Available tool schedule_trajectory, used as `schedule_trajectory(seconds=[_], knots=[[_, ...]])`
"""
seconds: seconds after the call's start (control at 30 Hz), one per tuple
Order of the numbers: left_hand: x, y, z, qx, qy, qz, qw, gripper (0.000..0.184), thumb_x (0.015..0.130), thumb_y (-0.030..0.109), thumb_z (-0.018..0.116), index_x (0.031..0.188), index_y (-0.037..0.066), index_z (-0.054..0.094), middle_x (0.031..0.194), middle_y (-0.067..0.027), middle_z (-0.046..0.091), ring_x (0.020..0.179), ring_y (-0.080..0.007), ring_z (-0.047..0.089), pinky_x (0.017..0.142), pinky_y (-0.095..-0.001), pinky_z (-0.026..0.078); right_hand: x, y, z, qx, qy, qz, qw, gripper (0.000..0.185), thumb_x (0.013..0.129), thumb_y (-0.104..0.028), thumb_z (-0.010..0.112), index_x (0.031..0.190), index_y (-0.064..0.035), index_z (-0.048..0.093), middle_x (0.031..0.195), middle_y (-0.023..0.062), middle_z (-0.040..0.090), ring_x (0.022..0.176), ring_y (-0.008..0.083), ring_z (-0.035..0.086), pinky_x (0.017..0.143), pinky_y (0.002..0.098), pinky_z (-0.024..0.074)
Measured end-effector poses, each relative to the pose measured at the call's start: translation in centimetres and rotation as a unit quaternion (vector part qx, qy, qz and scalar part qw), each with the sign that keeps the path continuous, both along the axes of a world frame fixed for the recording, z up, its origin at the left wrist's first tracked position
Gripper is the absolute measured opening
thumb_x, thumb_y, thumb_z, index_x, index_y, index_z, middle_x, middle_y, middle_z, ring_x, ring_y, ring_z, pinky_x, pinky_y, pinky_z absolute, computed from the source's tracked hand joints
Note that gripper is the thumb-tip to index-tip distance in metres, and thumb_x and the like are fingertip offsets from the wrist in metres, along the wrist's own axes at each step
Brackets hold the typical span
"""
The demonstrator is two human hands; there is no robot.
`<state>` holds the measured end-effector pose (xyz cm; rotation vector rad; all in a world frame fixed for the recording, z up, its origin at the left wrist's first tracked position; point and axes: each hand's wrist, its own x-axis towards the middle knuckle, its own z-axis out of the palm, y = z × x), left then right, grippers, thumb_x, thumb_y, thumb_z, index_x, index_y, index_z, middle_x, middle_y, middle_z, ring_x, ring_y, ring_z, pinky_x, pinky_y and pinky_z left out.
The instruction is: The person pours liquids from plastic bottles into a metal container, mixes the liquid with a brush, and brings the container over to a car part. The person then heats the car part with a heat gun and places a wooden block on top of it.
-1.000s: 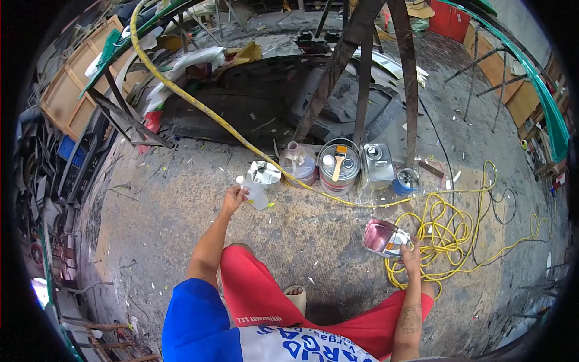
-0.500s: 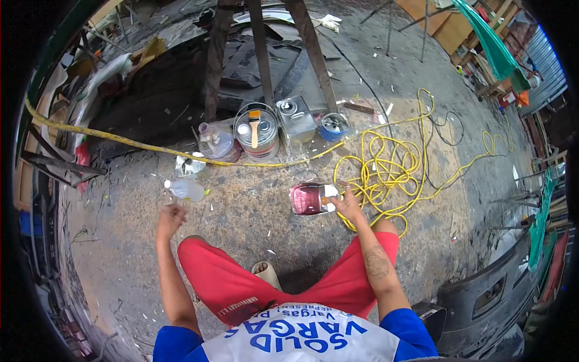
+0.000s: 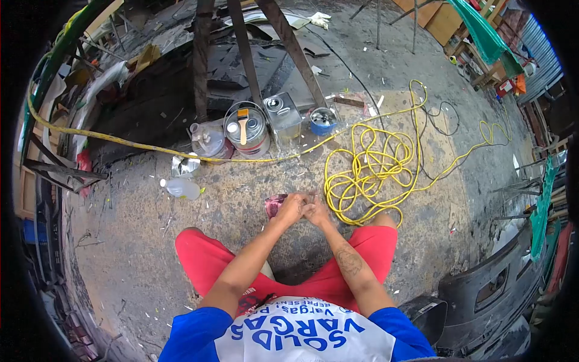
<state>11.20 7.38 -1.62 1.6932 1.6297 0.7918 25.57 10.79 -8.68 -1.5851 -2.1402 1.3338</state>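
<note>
Low in front of my knees is a small container with reddish-pink liquid, its right part covered by my hands. My left hand reaches across it with curled fingers. My right hand meets the left one fingertip to fingertip, its fingers drawn together. Whatever lies between the two hands is hidden. To the left, a translucent plastic bottle with a white cap lies on the floor.
Beyond a yellow hose, coiled at right, stand a plastic jug, a round paint can with a brush on its lid, a rectangular metal can and a blue tin. A wooden stand rises behind.
My left hand has moved right from near the bottle to join my right hand. The right hand has shifted left. The container sits further left in view, now largely covered.
</note>
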Motion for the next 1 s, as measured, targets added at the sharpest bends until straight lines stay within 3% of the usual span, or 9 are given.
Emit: schedule_trajectory(seconds=[0.2,0.37,0.47,0.5,0.57,0.73,0.83,0.9,1.0], knots=[[0.2,-1.4,-1.6,-0.142,-0.173,0.055,0.973,0.024,0.078,0.020,0.068,0.081,-0.004,0.062,0.060,-0.0192,0.059,0.057,-0.0251,0.063,0.055,-0.0381,0.048,-0.6,-0.8,-0.4,-0.045,-0.034,0.001,0.998,0.084,0.073,-0.038,0.068,0.136,0.0031,0.031,0.112,0.0287,0.058,0.107,0.0411,0.056,0.089,0.0429,0.0471],[-0.7,-2.1,-2.8,0.010,0.074,0.128,0.989,0.010,0.083,0.002,0.058,0.079,-0.007,0.059,0.060,-0.0143,0.061,0.054,-0.0199,0.062,0.049,-0.0308,0.048,-0.2,-0.7,-0.2,-0.065,0.015,0.005,0.998,0.096,0.060,-0.054,0.078,0.128,0.0023,0.040,0.116,0.0258,0.058,0.110,0.0370,0.057,0.092,0.0397,0.0463],[-2.1,-2.7,-4.5,-0.080,-0.018,0.152,0.985,0.012,0.081,0.005,0.059,0.079,-0.007,0.058,0.061,-0.0169,0.060,0.057,-0.0243,0.064,0.051,-0.0350,0.048,0.5,-0.5,0.6,-0.050,0.066,0.040,0.996,0.090,0.066,-0.050,0.078,0.132,-0.0068,0.034,0.105,0.0213,0.062,0.095,0.0309,0.063,0.083,0.0378,0.0492],[-2.4,-3.0,-4.1,-0.081,0.015,0.162,0.983,0.013,0.074,0.010,0.062,0.081,-0.001,0.064,0.071,-0.0233,0.063,0.066,-0.0396,0.062,0.062,-0.0451,0.051,0.9,-0.2,0.0,-0.050,0.069,0.041,0.995,0.090,0.066,-0.050,0.078,0.132,-0.0068,0.034,0.105,0.0213,0.062,0.095,0.0309,0.063,0.083,0.0378,0.0492],[-3.1,-3.5,-4.3,-0.065,0.001,0.152,0.986,0.012,0.073,0.010,0.062,0.079,0.000,0.065,0.069,-0.0220,0.062,0.064,-0.0392,0.062,0.060,-0.0441,0.050,1.9,0.8,-2.8,-0.195,0.157,0.015,0.968,0.087,0.071,-0.041,0.078,0.136,-0.0070,0.031,0.107,0.0174,0.062,0.095,0.0239,0.061,0.082,0.0351,0.0493],[-3.8,-4.2,-1.2,-0.071,-0.052,0.104,0.991,0.012,0.078,0.010,0.060,0.079,0.001,0.067,0.070,-0.0192,0.062,0.065,-0.0379,0.061,0.060,-0.0426,0.050,2.2,0.8,-5.5,-0.164,0.190,-0.005,0.968,0.089,0.071,-0.028,0.080,0.139,-0.0036,0.027,0.107,0.0159,0.062,0.092,0.0231,0.061,0.080,0.0349,0.0500],[-5.5,-3.2,-1.5,-0.002,0.085,0.026,0.996,0.015,0.082,0.012,0.056,0.086,0.002,0.067,0.082,-0.0205,0.063,0.077,-0.0383,0.062,0.066,-0.0451,0.050,2.2,0.8,-2.5,-0.187,0.233,-0.063,0.952,0.080,0.071,-0.031,0.079,0.132,0.0017,0.039,0.105,0.0148,0.063,0.091,0.0224,0.061,0.079,0.0334,0.0499],[-5.9,-2.7,1.9,-0.016,0.108,0.024,0.994,0.016,0.083,0.013,0.055,0.089,0.003,0.066,0.087,-0.0207,0.063,0.081,-0.0387,0.061,0.070,-0.0461,0.050,2.7,2.2,-0.8,-0.150,0.120,0.001,0.981,0.071,0.070,-0.036,0.078,0.119,0.0072,0.051,0.102,0.0148,0.064,0.089,0.0212,0.062,0.078,0.0315,0.0496],[-6.6,-1.9,3.2,-0.019,0.117,-0.003,0.993,0.018,0.086,0.018,0.055,0.093,0.005,0.065,0.092,-0.0190,0.063,0.084,-0.0386,0.061,0.074,-0.0467,0.050,3.1,3.3,3.3,-0.104,0.120,-0.010,0.987,0.065,0.069,-0.041,0.076,0.108,0.0076,0.059,0.096,0.0134,0.064,0.085,0.0198,0.061,0.076,0.0307,0.0490]])
